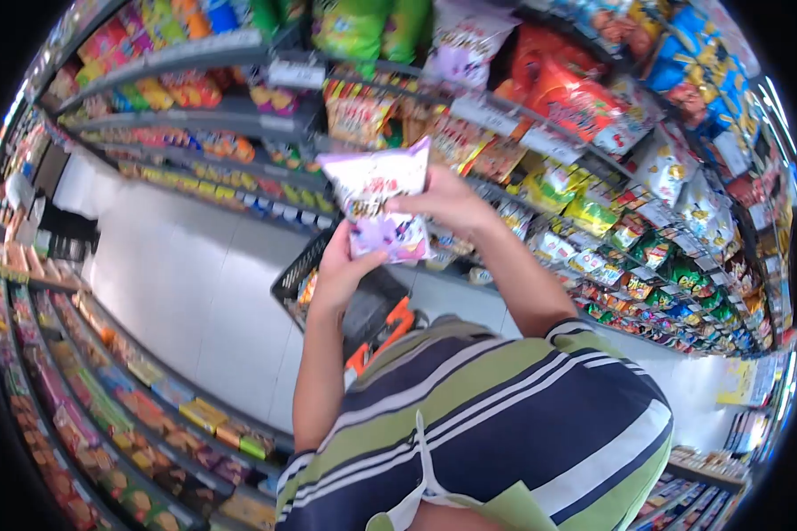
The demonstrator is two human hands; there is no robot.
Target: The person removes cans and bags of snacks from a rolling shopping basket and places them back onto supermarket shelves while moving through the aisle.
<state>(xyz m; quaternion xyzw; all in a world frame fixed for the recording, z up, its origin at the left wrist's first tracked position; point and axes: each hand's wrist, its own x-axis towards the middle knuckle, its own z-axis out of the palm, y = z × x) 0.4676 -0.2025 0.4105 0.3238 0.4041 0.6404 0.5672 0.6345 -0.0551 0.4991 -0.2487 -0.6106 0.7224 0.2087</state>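
Note:
A white and purple snack bag (381,190) is held up in front of my chest, its printed face towards me. My left hand (338,270) grips its lower left corner, with the thumb across the bottom edge. At the bag's right side is my right hand (443,203), its thumb lying on the front and the other fingers behind. Below the bag, a black basket (294,276) with orange parts (390,329) stands near my body, partly hidden by my left hand and forearm.
Shelves of snack bags (584,190) curve across the front and right, with price tags (297,74) along their edges. A similar purple bag (469,40) sits on an upper shelf. Lower left are shelves of boxed goods (204,414). Pale floor tiles (195,274) lie between.

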